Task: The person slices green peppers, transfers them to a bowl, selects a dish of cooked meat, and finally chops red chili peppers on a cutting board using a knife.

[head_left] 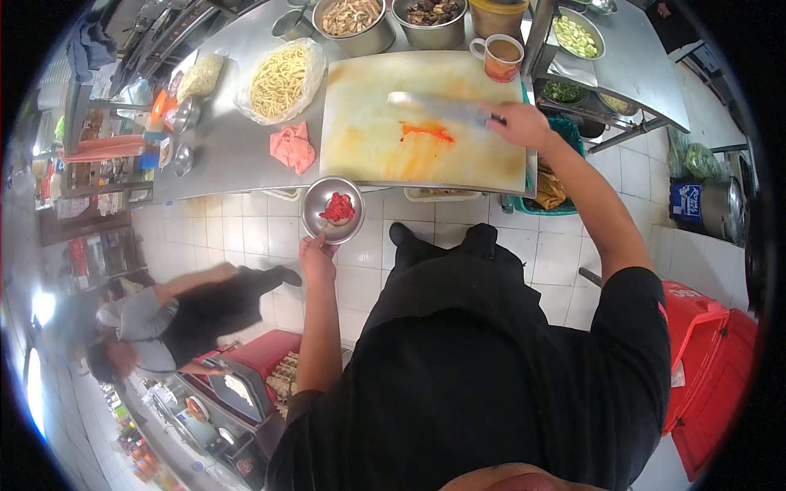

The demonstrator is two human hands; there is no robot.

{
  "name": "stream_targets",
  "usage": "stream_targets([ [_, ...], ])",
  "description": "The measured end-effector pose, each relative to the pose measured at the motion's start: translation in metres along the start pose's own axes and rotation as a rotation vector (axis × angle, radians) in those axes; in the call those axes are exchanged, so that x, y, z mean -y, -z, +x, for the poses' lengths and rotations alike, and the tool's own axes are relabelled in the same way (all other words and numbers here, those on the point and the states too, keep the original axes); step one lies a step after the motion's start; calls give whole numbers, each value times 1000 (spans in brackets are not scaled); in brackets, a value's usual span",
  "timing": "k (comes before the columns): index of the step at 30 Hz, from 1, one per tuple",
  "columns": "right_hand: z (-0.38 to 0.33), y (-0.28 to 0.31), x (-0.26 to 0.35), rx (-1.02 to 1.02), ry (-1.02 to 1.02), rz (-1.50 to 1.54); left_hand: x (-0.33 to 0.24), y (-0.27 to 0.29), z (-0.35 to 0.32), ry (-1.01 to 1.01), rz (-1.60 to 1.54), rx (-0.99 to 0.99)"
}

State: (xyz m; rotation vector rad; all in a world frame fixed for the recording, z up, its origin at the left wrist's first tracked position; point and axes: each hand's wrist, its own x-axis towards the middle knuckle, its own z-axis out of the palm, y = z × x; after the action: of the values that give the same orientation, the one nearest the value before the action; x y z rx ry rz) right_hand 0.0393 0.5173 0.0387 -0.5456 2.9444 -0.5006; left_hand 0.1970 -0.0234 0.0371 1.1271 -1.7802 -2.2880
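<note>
My right hand (522,126) is closed round the dark handle of a large kitchen knife (438,105). Its broad blade, a little blurred, points left over the stained white cutting board (352,147). Nearby on the board is a wet red-orange smear (427,132). My left hand (317,249) grips the near rim of a small metal bowl (354,227), held out in front of the counter's edge. Inside the bowl lies a small heap of chopped red food (337,206) with something pale beside it; its exact kind I cannot make out.
Left of the board are a crumpled pink cloth (292,148) and a plastic bag of thick noodles (282,82). Metal pots of sliced food (352,42) and a mug (500,59) line the back. Another person (188,311) stands at lower left. A red bin (696,352) is at right.
</note>
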Motion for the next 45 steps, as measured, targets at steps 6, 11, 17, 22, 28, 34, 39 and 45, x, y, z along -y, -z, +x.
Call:
stream_targets([
  [6, 14, -9, 6, -50, -46, 7, -28, -29, 32, -42, 33, 4],
  [11, 5, 3, 32, -35, -144, 26, -60, -66, 67, -91, 53, 66],
  [17, -13, 4, 67, 152, -96, 10, -81, -131, 114, -137, 54, 216],
  [22, -80, -4, 34, -312, -396, 102, -87, -194, 152, -188, 49, 308],
  [28, -112, -13, 46, -183, -428, -25, -75, -276, 174, -69, 110, 379],
  [34, -109, 2, 71, -131, -391, 14, -71, -311, 188, -25, 141, 423],
  [39, -100, -9, 46, -194, -400, -37, -74, -286, 192, -344, 346, 354],
  [45, -115, -6, 56, -186, -387, 48, -94, -170, 196, -1011, 965, 98],
])
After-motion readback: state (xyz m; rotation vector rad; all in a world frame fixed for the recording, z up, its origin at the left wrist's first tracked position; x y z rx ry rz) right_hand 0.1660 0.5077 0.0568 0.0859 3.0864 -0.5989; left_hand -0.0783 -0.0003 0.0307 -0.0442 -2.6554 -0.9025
